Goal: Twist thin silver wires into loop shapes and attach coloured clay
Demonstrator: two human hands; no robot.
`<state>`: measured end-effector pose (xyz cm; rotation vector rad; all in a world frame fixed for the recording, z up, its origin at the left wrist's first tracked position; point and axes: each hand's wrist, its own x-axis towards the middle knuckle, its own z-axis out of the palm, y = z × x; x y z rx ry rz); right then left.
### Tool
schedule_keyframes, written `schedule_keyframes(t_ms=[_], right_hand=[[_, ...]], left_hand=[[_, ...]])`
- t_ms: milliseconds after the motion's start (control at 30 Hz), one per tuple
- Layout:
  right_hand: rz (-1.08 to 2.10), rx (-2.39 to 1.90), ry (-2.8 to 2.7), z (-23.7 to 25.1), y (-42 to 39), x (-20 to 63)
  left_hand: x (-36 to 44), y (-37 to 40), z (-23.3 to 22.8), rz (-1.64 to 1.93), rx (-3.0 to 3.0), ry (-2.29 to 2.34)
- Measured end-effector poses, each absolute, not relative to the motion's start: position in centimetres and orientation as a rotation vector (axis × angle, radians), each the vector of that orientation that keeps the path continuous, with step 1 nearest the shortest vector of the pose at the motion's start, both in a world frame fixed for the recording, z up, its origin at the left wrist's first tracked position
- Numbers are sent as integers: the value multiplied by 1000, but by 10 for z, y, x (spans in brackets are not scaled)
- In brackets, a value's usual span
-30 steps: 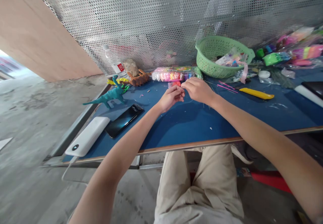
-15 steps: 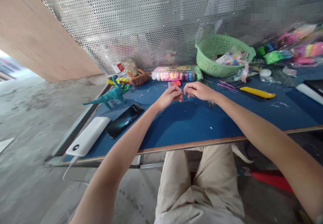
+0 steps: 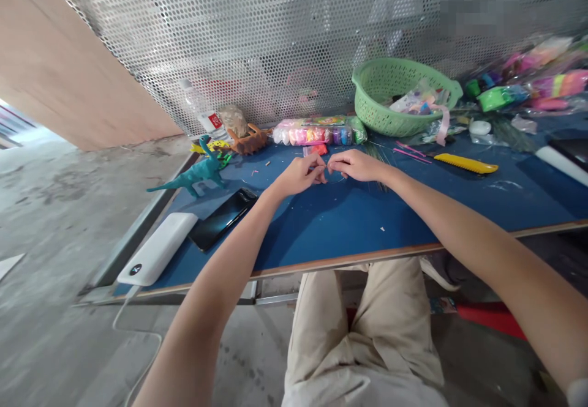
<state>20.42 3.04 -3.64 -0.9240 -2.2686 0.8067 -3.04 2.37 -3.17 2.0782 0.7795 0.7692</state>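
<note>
My left hand [image 3: 303,173] and my right hand [image 3: 354,165] are close together over the middle of the blue table, fingers curled in a pinch. A thin pale strand [image 3: 340,180] curves below the fingertips, running from one hand toward the other; its ends are hidden in the fingers. Just behind the hands lies a small red packet [image 3: 316,149]. Beyond it is a clear pack of colourful modelling clay [image 3: 316,134]. Beside my right hand, partly under the wrist, are thin dark green wire-like strands [image 3: 377,152].
Left on the table [image 3: 316,235] are a teal dinosaur [image 3: 195,176], a black phone [image 3: 223,218], a white power bank [image 3: 158,249] with a cable, and an orange toy [image 3: 250,141]. Right are a green basket [image 3: 388,116], pink sticks [image 3: 413,152] and a yellow utility knife [image 3: 466,163].
Both hands remain pinched close together with only slight finger movement. The whole view has shifted a little, so things appear slightly further left.
</note>
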Motion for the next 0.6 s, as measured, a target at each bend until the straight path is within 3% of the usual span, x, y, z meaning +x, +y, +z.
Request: schedule_keyframes(t_ms=[133, 367, 600], right_hand=[[880, -903, -2127, -37, 29, 205], [1425, -530, -1453, -33, 24, 199], [1336, -490, -1495, -31, 19, 192]], left_hand=[[-35, 27, -34, 818, 1971, 794], [-20, 24, -37, 1178, 1381, 726], [-12, 14, -26, 1079, 1251, 587]])
